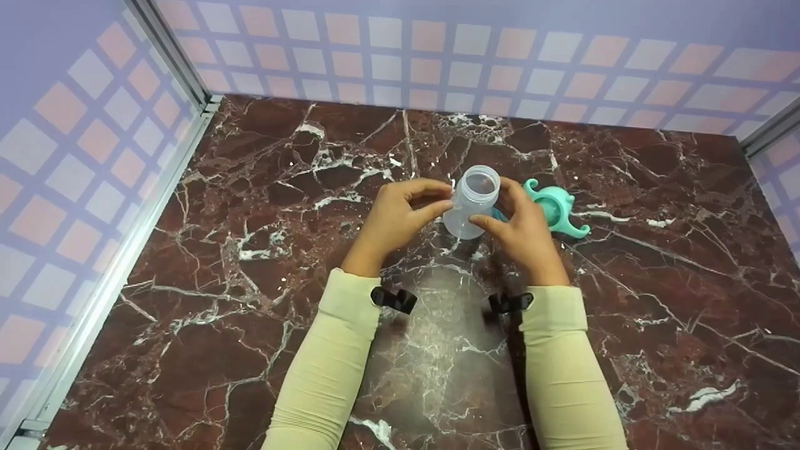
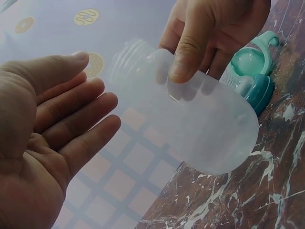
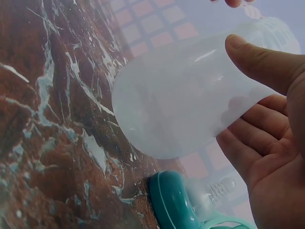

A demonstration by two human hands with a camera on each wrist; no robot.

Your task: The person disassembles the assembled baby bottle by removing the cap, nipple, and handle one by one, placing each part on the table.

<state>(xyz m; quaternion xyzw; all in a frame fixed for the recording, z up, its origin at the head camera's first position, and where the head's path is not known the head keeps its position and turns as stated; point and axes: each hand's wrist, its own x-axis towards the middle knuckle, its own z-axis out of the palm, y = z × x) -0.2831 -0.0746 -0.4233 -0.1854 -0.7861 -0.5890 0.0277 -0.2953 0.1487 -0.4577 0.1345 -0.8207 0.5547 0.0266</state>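
Note:
A translucent baby bottle [image 1: 465, 215] with an uncovered, threaded neck stands upright between the two hands. My right hand [image 1: 522, 228] holds it near the neck, thumb in front and fingers behind, as the right wrist view also shows. On the other side my left hand [image 1: 400, 215] is close to the neck with its fingers loosely extended; in the left wrist view a gap separates them from the bottle [image 2: 190, 119]. Behind the right hand lie a teal collar with a clear nipple [image 3: 174, 200] and a mint-green handle piece [image 1: 553, 209].
The hands work over a dark red marbled tabletop [image 1: 250, 350]. A checkered panel [image 1: 425, 56] rises along its back, and another panel [image 1: 69, 187] with a metal rail stands on the left. Each wrist wears a black camera mount [image 1: 394, 300].

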